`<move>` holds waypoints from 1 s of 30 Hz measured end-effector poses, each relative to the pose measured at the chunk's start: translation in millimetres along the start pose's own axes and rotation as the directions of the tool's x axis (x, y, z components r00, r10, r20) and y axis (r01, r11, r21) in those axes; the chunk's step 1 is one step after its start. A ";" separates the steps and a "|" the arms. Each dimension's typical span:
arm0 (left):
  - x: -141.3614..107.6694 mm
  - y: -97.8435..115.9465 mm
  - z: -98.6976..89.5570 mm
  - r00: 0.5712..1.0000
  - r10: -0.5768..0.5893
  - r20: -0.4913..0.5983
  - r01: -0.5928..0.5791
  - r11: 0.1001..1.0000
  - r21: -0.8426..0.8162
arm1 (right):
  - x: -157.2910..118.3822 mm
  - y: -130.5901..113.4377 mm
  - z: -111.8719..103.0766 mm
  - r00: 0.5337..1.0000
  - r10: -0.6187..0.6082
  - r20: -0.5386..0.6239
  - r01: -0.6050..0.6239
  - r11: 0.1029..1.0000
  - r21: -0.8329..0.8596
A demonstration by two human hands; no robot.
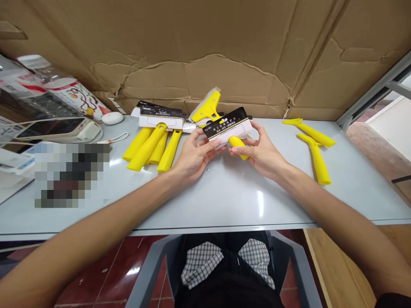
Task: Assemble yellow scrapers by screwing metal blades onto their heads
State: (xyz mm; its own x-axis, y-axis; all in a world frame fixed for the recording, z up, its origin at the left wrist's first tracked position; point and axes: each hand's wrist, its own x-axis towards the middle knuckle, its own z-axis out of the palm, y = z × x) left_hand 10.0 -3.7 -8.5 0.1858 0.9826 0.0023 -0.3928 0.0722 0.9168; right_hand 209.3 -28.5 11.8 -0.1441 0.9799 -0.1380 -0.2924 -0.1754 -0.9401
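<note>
A yellow-handled scraper (238,146) is held above the table, its head inside a black-and-white card sleeve (228,127). My left hand (194,157) is closed on the sleeve's left end and lower edge. With thumb and fingers, my right hand (263,153) grips the handle and the sleeve's right side. Just behind the sleeve lies another yellow scraper head (207,107), partly hidden. To the left, several sleeved scrapers (161,112) are piled with their yellow handles toward me. Small screws (207,169) lie on the table below my hands.
Two bare yellow handles (316,160) lie at the right of the grey table (224,205). Bottles (73,92), a phone (54,128) and a small white rounded object (112,118) crowd the left. Cardboard (205,34) stands behind; a metal post (369,94) rises at right.
</note>
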 end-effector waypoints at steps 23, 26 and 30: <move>-3.2 3.0 6.5 0.997 -0.009 -0.071 0.009 1.000 -0.007 | -86.6 22.1 -20.8 0.998 -0.039 0.051 0.059 0.870 -0.490; -5.7 2.9 8.1 0.999 0.001 -0.037 0.000 1.000 0.027 | -81.8 14.0 -35.9 0.957 -0.284 0.066 0.229 0.591 -0.773; -5.8 1.4 8.6 1.000 0.023 -0.015 -0.022 0.997 0.071 | -60.4 3.1 -57.7 0.857 -0.480 0.188 0.254 0.077 -0.964</move>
State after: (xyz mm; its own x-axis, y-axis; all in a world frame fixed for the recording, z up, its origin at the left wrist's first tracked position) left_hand 16.1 -10.8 -3.8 0.1631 0.9864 0.0176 -0.3314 0.0380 0.9427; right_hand 271.6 -82.8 -0.7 -0.1605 0.9061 0.3914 0.8524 0.3271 -0.4079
